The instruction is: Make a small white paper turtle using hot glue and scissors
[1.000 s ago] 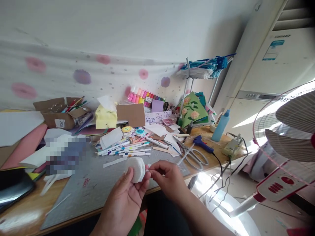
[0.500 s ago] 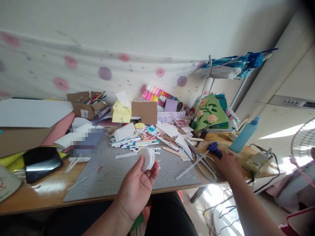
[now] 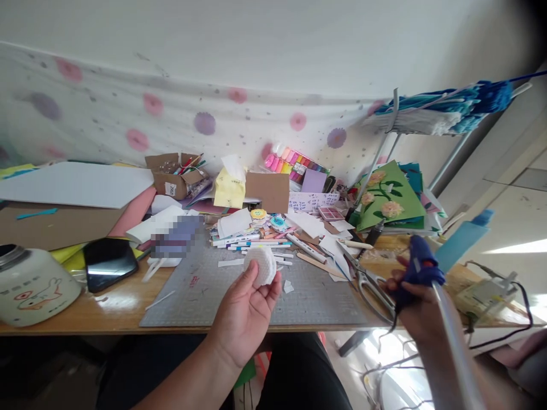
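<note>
In my left hand [image 3: 245, 316] is a small stack of white round cotton pads [image 3: 261, 266], pinched between thumb and fingers above the front of the grey cutting mat [image 3: 179, 304]. My right hand [image 3: 416, 304] is wrapped around a blue hot glue gun [image 3: 421, 265], raised over the table's right side. A long translucent glue stick [image 3: 448, 330] runs from the gun down across my forearm. Large scissors [image 3: 370, 285] with metal handles lie beside my right hand. White paper scraps [image 3: 289, 286] rest on the mat near the pads.
Markers [image 3: 239, 242] and papers crowd the mat's back. A light blue bottle [image 3: 464, 242] stands at right, near a white device with a black cord [image 3: 487, 299]. At left are a phone [image 3: 109, 265] and a white flask [image 3: 40, 290]. Cardboard [image 3: 268, 192] leans behind.
My right hand has lifted the glue gun off the table and turned it, so its glue stick points toward me. My left hand still holds the cotton pads. The view has shifted left.
</note>
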Motion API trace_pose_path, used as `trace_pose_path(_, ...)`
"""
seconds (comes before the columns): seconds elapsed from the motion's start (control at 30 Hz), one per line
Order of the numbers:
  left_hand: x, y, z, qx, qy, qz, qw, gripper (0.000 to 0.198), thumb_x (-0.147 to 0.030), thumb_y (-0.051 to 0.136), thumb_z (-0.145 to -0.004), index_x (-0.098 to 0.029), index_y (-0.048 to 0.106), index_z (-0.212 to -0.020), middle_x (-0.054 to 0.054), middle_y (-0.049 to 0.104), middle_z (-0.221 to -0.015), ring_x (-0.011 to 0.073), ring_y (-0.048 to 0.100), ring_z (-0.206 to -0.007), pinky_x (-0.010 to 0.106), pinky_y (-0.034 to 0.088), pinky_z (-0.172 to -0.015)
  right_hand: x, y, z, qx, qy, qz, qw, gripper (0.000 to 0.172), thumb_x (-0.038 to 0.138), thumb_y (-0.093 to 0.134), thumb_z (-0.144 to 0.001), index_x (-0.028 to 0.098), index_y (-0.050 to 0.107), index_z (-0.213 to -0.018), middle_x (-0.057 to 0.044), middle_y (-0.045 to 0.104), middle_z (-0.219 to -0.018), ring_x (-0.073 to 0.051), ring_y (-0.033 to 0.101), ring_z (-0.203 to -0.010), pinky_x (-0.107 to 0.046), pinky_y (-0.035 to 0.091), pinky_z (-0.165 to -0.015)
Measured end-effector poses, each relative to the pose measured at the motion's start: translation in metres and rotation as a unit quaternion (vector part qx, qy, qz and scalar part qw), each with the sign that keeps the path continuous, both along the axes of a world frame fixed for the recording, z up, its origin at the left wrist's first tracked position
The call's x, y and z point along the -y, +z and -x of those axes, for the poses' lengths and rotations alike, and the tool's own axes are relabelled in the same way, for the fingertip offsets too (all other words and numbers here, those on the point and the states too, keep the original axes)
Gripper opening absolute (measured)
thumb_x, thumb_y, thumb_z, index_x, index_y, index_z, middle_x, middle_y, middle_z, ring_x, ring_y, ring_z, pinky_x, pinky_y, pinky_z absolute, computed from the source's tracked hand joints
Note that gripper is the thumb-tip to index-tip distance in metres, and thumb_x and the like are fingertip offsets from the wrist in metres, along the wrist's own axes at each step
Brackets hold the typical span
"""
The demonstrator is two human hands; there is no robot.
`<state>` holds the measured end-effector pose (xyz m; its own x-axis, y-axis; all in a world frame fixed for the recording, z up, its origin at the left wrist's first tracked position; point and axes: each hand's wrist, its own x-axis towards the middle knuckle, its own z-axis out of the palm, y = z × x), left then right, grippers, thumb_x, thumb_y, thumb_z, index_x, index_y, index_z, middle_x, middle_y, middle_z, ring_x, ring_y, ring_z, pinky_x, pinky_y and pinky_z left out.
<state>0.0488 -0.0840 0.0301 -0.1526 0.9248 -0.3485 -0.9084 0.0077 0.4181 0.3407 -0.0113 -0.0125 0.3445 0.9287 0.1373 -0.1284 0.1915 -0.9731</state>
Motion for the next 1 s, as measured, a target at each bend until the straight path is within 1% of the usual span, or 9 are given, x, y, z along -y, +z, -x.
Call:
trace_pose_path(0.03, 0.000, 0.000, 0.000, -0.001, 0.004, -0.002, 1.000, 0.005, -0.014, 0.062, -0.082, -0.015, 0.066, -0.086, 0.008, 0.069, -0.084, 0.0166, 0.068, -0.073, 0.027, 0.059, -0.066, 0.009, 0.001, 0.017, -0.025, 0.045, 0.002, 0.999, 0.036, 0.035, 0.064, -0.061, 0.024, 0.061, -0.095, 0.003, 0.046, -0.067, -0.013, 0.047, -0.052, -0.037, 0.051, -0.060)
trace_pose_path(0.13, 0.001, 0.000, 0.000, -0.007, 0.005, -0.003, 1.000, 0.008, -0.015, 0.062, -0.082, -0.015, 0.067, -0.089, 0.008, 0.069, -0.086, 0.0168, 0.068, -0.075, 0.027, 0.059, -0.067, 0.030, 0.007, 0.066, -0.155, 0.219, 0.026, 0.963, 0.030, 0.042, 0.070, -0.069, 0.022, 0.064, -0.091, 0.006, 0.042, -0.060, -0.008, 0.041, -0.046, -0.029, 0.050, -0.053)
trace_pose_path(0.27, 0.001, -0.002, 0.004, -0.008, 0.011, 0.015, 1.000, 0.007, -0.016, 0.062, -0.083, -0.014, 0.066, -0.088, 0.008, 0.070, -0.085, 0.0168, 0.068, -0.076, 0.026, 0.059, -0.067, 0.049, 0.011, 0.108, -0.197, 0.364, 0.010, 0.910, 0.032, 0.048, 0.064, -0.079, 0.020, 0.067, -0.095, 0.006, 0.044, -0.059, -0.007, 0.044, -0.045, -0.033, 0.052, -0.065)
trace_pose_path(0.33, -0.001, -0.004, 0.008, -0.011, 0.019, 0.021, 1.000, 0.008, -0.017, 0.063, -0.083, -0.014, 0.066, -0.089, 0.008, 0.069, -0.085, 0.0166, 0.068, -0.075, 0.026, 0.058, -0.066, 0.056, 0.011, 0.123, -0.192, 0.405, 0.011, 0.894, 0.034, 0.047, 0.063, -0.080, 0.018, 0.068, -0.098, 0.005, 0.046, -0.059, -0.009, 0.047, -0.047, -0.033, 0.051, -0.069)
trace_pose_path(0.43, -0.006, -0.007, 0.015, -0.024, 0.035, 0.019, 0.999, 0.012, -0.018, 0.063, -0.083, -0.014, 0.065, -0.094, 0.009, 0.069, -0.086, 0.0157, 0.068, -0.073, 0.025, 0.058, -0.065, 0.059, 0.009, 0.140, -0.186, 0.424, 0.037, 0.885, 0.031, 0.042, 0.065, -0.081, 0.016, 0.069, -0.096, 0.004, 0.047, -0.058, -0.008, 0.046, -0.044, -0.031, 0.051, -0.063)
trace_pose_path(0.57, -0.015, -0.016, 0.025, -0.042, 0.071, 0.022, 0.996, 0.015, -0.019, 0.063, -0.083, -0.012, 0.065, -0.096, 0.009, 0.069, -0.085, 0.0136, 0.067, -0.071, 0.022, 0.058, -0.064, 0.053, 0.002, 0.158, -0.233, 0.466, 0.079, 0.850, 0.039, 0.052, 0.059, -0.082, 0.016, 0.070, -0.092, 0.006, 0.044, -0.056, -0.005, 0.037, -0.037, -0.029, 0.052, -0.051)
trace_pose_path(0.63, -0.018, -0.019, 0.029, -0.041, 0.083, 0.028, 0.995, 0.014, -0.019, 0.062, -0.084, -0.012, 0.065, -0.096, 0.009, 0.069, -0.083, 0.0131, 0.067, -0.069, 0.021, 0.057, -0.063, 0.050, -0.002, 0.164, -0.239, 0.467, 0.097, 0.846, 0.040, 0.053, 0.058, -0.082, 0.015, 0.071, -0.088, 0.006, 0.044, -0.057, -0.004, 0.036, -0.035, -0.026, 0.051, -0.047)
trace_pose_path(0.87, -0.017, -0.023, 0.032, -0.035, 0.089, 0.029, 0.995, 0.014, -0.019, 0.064, -0.082, -0.009, 0.066, -0.093, 0.007, 0.067, -0.076, 0.0124, 0.065, -0.064, 0.021, 0.057, -0.060, 0.060, -0.011, 0.171, -0.134, 0.410, 0.101, 0.896, 0.028, 0.040, 0.073, -0.073, 0.013, 0.070, -0.077, 0.005, 0.052, -0.052, -0.006, 0.047, -0.033, -0.026, 0.052, -0.047)
trace_pose_path(1.0, -0.016, -0.024, 0.031, -0.028, 0.090, 0.030, 0.995, 0.014, -0.018, 0.065, -0.082, -0.010, 0.066, -0.093, 0.008, 0.067, -0.079, 0.0122, 0.065, -0.064, 0.021, 0.057, -0.059, 0.062, -0.014, 0.173, -0.107, 0.402, 0.096, 0.904, 0.029, 0.041, 0.072, -0.074, 0.012, 0.069, -0.077, 0.003, 0.057, -0.049, -0.007, 0.047, -0.034, -0.027, 0.052, -0.049)
